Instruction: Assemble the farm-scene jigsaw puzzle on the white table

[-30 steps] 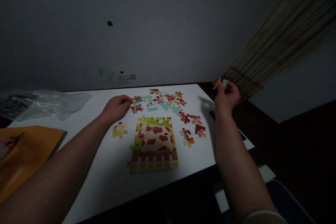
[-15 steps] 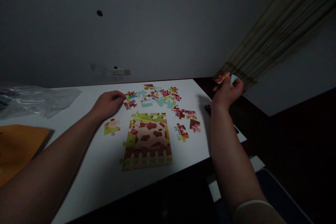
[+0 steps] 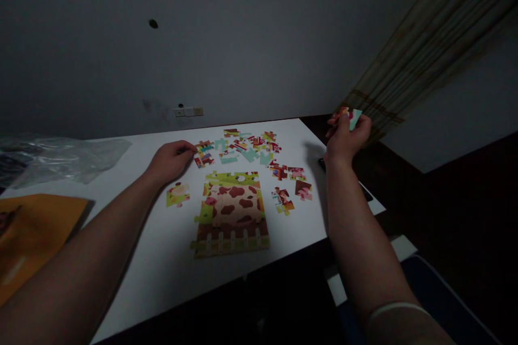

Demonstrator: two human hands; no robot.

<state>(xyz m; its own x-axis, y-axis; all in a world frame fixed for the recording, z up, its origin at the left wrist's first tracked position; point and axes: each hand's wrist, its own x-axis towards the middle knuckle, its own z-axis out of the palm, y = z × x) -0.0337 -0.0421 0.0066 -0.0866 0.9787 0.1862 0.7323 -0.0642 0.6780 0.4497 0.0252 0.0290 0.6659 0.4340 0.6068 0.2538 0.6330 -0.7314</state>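
Note:
My right hand (image 3: 347, 139) is raised beyond the table's right edge, closed on a puzzle piece (image 3: 354, 117) with red, orange and pale teal print. On the tabletop, my left hand (image 3: 172, 161) has its fingers curled together. Its fingertips are against the left side of a small joined group of puzzle pieces (image 3: 204, 159); whether they grip anything is hidden. A joined cow section (image 3: 237, 207) with a white fence lies nearest me. Loose puzzle pieces (image 3: 249, 154) in teal and red are scattered behind it. Left of the cow is a yellow-green piece (image 3: 178, 194); several others, including a girl piece (image 3: 283, 199), lie right.
A clear plastic bag (image 3: 73, 159) and an orange sheet or envelope (image 3: 44, 232) occupy the white table's (image 3: 141, 275) left side. A dark flat object (image 3: 366, 192) lies by the right edge, partly behind my right forearm. The wall and a curtain (image 3: 408, 43) stand behind.
The held puzzle piece has turned in my right hand, showing more of its teal part. My left hand stays by the same pieces. The whole view has shifted slightly.

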